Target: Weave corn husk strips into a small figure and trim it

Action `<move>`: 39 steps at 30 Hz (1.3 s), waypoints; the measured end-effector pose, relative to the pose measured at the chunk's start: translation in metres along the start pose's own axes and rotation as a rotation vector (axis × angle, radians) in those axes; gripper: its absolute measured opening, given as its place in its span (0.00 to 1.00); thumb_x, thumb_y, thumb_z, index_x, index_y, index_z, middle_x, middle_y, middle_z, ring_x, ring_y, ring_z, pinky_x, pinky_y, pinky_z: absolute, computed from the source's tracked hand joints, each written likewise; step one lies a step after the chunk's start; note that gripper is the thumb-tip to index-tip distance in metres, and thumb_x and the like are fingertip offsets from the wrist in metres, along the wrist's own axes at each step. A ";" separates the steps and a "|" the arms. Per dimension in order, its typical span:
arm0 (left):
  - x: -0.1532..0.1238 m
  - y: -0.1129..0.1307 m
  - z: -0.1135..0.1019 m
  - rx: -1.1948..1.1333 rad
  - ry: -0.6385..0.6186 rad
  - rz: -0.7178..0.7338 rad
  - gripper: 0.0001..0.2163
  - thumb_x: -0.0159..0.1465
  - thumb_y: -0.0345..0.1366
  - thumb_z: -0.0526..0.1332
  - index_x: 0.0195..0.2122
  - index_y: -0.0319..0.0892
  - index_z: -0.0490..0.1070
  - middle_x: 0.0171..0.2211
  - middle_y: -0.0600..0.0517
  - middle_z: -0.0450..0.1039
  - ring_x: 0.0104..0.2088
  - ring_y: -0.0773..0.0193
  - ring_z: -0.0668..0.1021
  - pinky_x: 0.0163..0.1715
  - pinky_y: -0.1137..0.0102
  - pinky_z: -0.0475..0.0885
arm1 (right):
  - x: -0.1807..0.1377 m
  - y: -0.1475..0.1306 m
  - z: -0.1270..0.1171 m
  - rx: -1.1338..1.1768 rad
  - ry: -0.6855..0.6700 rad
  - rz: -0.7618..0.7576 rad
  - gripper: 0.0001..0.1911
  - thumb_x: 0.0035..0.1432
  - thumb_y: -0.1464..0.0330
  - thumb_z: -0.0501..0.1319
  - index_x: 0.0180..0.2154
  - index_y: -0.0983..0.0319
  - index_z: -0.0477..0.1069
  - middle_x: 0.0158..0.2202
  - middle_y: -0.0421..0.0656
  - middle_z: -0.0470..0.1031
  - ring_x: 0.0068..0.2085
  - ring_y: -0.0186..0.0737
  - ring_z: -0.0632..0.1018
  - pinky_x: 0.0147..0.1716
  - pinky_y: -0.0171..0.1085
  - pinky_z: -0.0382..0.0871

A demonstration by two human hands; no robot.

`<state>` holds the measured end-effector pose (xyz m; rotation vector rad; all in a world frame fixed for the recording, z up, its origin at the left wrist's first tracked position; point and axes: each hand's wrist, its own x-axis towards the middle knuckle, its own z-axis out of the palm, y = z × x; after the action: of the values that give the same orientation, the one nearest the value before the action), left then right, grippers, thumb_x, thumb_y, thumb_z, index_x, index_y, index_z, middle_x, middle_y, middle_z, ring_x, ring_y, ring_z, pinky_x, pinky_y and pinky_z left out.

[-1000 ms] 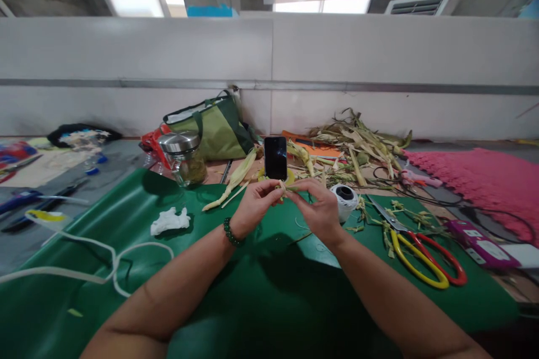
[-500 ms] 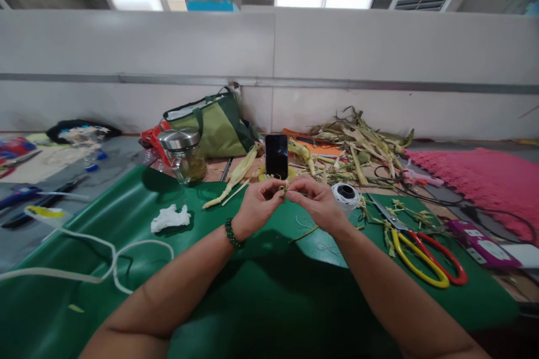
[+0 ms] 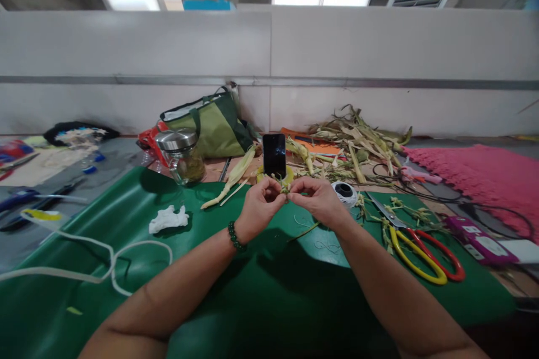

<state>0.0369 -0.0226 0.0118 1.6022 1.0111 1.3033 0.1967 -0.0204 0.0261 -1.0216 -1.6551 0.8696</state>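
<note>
In the head view, the left hand (image 3: 261, 206) and the right hand (image 3: 316, 201) are meeting over the middle of the green mat's (image 3: 252, 286) far edge, thumbs and forefingers drawn nearly together. Between their fingertips they are holding a small knotted bit of plant strip (image 3: 285, 187), each hand pinching it from its own side; the bit is sitting right at the fingertips, clear of both palms, its finer detail being too small to make out. A beaded bracelet (image 3: 234, 235) is circling the left wrist. Just beyond the hands, a phone (image 3: 274, 154) is standing upright past the mat's far edge. To the left of the hands, a long pale husk (image 3: 236, 176) is lying across that far edge, and a glass jar (image 3: 182, 158) is standing near the far left corner. Just beside the right hand, a spool of white cord (image 3: 347, 200) is resting at the far edge. Scissors (image 3: 400, 226) with red and yellow handles are lying towards the mat's right edge, their blades pointing towards the far edge.
</note>
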 end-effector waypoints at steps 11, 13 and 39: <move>-0.003 0.010 -0.002 -0.054 -0.065 0.012 0.08 0.52 0.36 0.65 0.27 0.41 0.66 0.24 0.55 0.68 0.25 0.69 0.70 0.26 0.73 0.66 | 0.000 -0.001 -0.001 -0.079 0.008 0.006 0.04 0.44 0.70 0.61 0.20 0.62 0.71 0.22 0.38 0.74 0.26 0.33 0.73 0.29 0.34 0.66; -0.003 0.010 -0.002 -0.036 -0.072 0.023 0.08 0.53 0.36 0.65 0.27 0.41 0.66 0.24 0.55 0.68 0.25 0.69 0.70 0.26 0.73 0.66 | 0.001 0.000 0.000 -0.070 0.025 0.029 0.03 0.44 0.70 0.61 0.21 0.62 0.72 0.23 0.39 0.75 0.27 0.33 0.74 0.29 0.34 0.67; -0.003 0.012 -0.002 -0.198 -0.121 -0.029 0.11 0.52 0.36 0.67 0.30 0.41 0.65 0.24 0.56 0.67 0.25 0.70 0.71 0.27 0.73 0.67 | 0.004 -0.002 -0.004 0.406 -0.076 0.183 0.15 0.33 0.63 0.76 0.25 0.62 0.75 0.24 0.36 0.75 0.27 0.32 0.75 0.31 0.35 0.71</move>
<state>0.0354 -0.0297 0.0224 1.4910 0.8023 1.2310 0.1996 -0.0166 0.0304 -0.8704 -1.3813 1.3184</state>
